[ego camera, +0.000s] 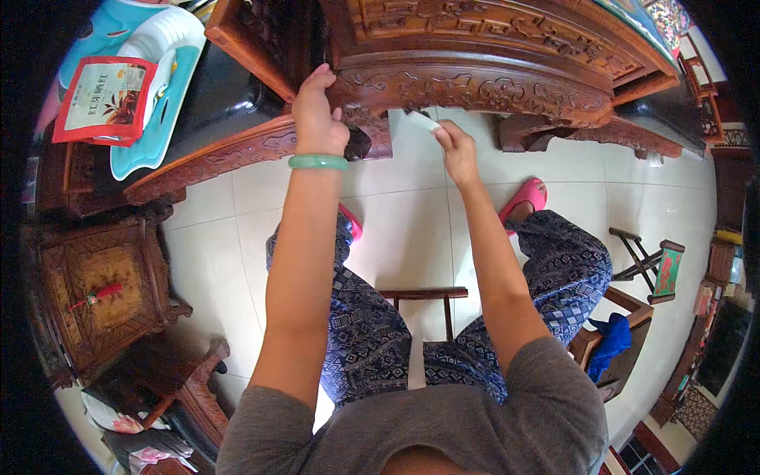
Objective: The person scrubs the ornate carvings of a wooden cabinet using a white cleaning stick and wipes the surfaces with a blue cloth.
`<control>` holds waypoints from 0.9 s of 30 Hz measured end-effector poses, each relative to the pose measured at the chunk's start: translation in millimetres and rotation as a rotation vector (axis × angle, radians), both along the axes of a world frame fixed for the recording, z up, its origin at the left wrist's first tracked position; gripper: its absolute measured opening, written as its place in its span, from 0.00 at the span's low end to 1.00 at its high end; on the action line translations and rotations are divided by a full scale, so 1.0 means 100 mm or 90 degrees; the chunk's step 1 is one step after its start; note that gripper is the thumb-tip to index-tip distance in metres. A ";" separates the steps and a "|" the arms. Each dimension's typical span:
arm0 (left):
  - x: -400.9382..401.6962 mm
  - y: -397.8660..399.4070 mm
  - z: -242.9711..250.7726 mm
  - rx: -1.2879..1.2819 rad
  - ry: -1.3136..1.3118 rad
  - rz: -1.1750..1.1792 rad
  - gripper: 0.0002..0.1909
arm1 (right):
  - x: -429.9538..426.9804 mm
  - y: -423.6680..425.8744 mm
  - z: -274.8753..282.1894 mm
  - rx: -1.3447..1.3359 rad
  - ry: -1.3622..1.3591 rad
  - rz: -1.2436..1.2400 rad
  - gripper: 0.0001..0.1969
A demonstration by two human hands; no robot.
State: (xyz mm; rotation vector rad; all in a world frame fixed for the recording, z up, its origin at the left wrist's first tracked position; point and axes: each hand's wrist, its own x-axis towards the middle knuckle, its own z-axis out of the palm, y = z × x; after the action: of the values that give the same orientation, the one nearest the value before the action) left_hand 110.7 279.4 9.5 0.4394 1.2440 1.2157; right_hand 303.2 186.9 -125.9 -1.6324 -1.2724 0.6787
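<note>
My left hand [316,113], a green bangle at its wrist, is raised against the front corner of the carved wooden bench [475,88]. Its fingers are partly extended, with no object visible in them; whether they press on the wood is unclear. In my right hand [458,148] is a white-handled tool [423,122], pinched between thumb and fingers. The dark far end of this tool, perhaps bristles, sits just under the carved apron of the bench, so its exact kind is hard to tell.
On the black side surface at left, a red-edged packet [101,101] lies over a turquoise tray [148,145] beside white cups [166,35]. A carved stool [101,291] stands left, a folding stool [644,267] right. A blue cloth [610,341] hangs on a wooden frame.
</note>
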 end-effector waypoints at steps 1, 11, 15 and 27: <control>0.02 0.00 0.03 -0.013 -0.006 0.009 0.18 | 0.01 0.00 -0.05 0.005 0.003 0.000 0.09; 0.03 0.00 0.02 0.006 0.016 0.031 0.17 | 0.00 -0.16 -0.30 0.007 0.125 -0.017 0.09; 0.02 -0.02 0.00 0.026 -0.005 0.014 0.17 | 0.03 -0.35 -0.35 -0.045 0.170 -0.052 0.10; -0.02 -0.01 -0.01 0.010 -0.002 0.008 0.17 | -0.15 -0.19 -0.50 -0.030 0.292 0.009 0.10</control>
State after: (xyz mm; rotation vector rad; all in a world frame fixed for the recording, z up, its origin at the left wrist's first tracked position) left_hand 109.0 278.4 8.2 0.4413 1.2375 1.2369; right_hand 287.9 167.6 -175.8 -1.3975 -0.9380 1.0289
